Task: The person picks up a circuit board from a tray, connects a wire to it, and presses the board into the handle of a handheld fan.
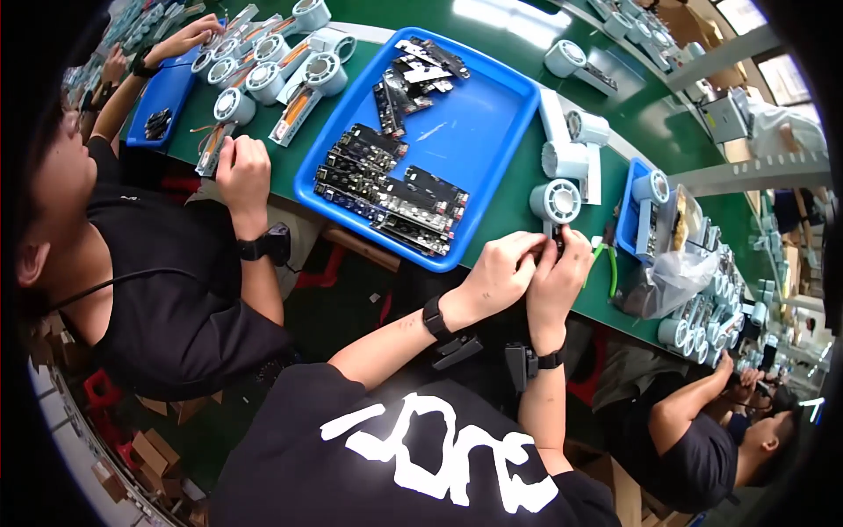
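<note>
A pale blue handheld fan (556, 202) with a round grilled head stands out beyond my fingertips, its handle running down between my hands. My right hand (564, 268) is closed around the handle, thumb along its upper part. My left hand (499, 274) presses in from the side with its fingers pinched together. A dark part shows inside the handle, but my fingers cover most of it, and what the left fingertips pinch is hidden. Left of my hands lies a blue tray (486, 211) with several black circuit boards (395, 189) in rows and a looser pile.
Green-handled pliers (612, 268) lie right of my hands. More fan bodies (565, 158) rest just beyond, beside a small blue bin (629, 220) and a clear plastic bag (672, 283). Co-workers sit on both sides; one's hand (243, 171) is near fans with orange wires (263, 81).
</note>
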`<state>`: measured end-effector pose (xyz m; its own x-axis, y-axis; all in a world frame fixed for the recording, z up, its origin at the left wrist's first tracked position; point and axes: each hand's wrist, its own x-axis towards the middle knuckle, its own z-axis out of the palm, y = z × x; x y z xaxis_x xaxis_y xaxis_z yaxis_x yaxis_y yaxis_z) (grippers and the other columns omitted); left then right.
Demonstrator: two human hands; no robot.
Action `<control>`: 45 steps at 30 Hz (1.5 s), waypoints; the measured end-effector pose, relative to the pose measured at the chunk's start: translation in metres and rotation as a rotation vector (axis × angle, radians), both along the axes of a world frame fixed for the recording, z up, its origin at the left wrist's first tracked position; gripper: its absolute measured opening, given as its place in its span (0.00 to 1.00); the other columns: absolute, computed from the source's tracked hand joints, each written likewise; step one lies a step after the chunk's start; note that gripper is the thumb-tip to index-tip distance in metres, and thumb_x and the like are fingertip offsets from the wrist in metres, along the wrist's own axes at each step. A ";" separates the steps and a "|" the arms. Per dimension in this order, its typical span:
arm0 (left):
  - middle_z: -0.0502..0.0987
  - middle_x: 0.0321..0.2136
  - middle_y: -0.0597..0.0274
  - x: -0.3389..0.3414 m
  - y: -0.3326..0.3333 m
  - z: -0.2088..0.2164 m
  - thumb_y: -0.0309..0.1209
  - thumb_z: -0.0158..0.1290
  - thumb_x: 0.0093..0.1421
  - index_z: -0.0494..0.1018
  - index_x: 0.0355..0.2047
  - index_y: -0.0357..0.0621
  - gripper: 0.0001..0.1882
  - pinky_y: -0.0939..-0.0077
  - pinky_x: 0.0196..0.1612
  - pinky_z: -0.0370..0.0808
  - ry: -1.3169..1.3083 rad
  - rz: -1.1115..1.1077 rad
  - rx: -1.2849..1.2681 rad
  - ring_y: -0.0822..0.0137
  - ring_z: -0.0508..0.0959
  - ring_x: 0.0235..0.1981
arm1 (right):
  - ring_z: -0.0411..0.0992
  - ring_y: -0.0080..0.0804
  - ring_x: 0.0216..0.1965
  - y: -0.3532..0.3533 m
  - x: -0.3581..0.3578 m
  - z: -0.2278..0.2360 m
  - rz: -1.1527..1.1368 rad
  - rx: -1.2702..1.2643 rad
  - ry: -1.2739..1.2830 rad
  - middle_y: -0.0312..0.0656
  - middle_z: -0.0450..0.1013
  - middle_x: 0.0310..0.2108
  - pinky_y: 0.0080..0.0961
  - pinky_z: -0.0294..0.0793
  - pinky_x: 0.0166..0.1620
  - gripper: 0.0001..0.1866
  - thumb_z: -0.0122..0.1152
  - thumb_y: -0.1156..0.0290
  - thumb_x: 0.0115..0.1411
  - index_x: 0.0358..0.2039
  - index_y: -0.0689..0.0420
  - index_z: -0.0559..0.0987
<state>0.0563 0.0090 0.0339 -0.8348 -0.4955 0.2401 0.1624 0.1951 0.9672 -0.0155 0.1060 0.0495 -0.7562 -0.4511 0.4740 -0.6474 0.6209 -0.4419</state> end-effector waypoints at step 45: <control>0.70 0.18 0.58 -0.027 -0.005 -0.006 0.15 0.52 0.48 0.69 0.20 0.39 0.07 0.61 0.23 0.69 0.419 0.194 -0.059 0.53 0.73 0.19 | 0.71 0.45 0.52 -0.256 -0.308 0.035 0.651 -0.082 0.021 0.54 0.71 0.54 0.46 0.74 0.52 0.26 0.62 0.68 0.62 0.58 0.65 0.70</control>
